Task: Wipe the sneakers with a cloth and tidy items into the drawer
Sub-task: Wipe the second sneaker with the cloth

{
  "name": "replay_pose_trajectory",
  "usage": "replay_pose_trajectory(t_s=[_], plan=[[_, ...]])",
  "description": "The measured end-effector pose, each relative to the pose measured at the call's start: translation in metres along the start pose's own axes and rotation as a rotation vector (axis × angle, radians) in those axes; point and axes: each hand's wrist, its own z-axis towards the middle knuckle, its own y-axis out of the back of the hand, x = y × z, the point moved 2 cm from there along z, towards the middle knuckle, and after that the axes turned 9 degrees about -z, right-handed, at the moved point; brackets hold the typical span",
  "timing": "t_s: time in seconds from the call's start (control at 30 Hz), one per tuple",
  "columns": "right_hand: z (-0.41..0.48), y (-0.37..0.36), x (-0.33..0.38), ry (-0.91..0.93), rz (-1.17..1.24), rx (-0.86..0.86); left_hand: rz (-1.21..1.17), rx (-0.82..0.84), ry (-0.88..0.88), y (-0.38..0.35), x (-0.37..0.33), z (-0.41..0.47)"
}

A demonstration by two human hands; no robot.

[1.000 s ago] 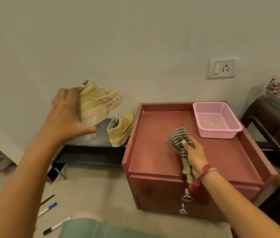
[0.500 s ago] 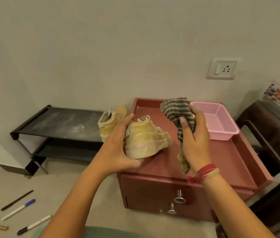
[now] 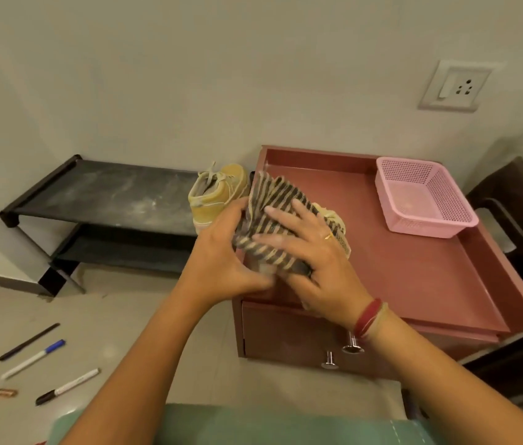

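We count two yellow sneakers: one (image 3: 218, 194) on the rack at nine o'clock of the cabinet, one (image 3: 337, 226) under the single striped cloth (image 3: 273, 226). One pink basket (image 3: 427, 197) sits at two o'clock. Three pens (image 3: 29, 342) (image 3: 33, 359) (image 3: 67, 387) lie at seven o'clock. The drawer front carries two knobs (image 3: 352, 343) (image 3: 329, 361).

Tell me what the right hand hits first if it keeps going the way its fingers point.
The right hand points up-left, pressing the striped cloth onto the held sneaker. Past those, probably the second sneaker on the black rack, though depth is unclear.
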Motion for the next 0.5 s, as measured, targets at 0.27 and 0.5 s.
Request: replay_pose_trajectory(t_s=[0.27, 0.5], plan=[[-0.002, 0.004, 0.000, -0.044, 0.116, -0.023, -0.065, -0.025, 0.016, -0.006, -0.001, 0.001], [-0.001, 0.022, -0.015, -0.177, 0.172, -0.015, -0.075, -0.009, 0.002, -0.015, -0.002, 0.003]])
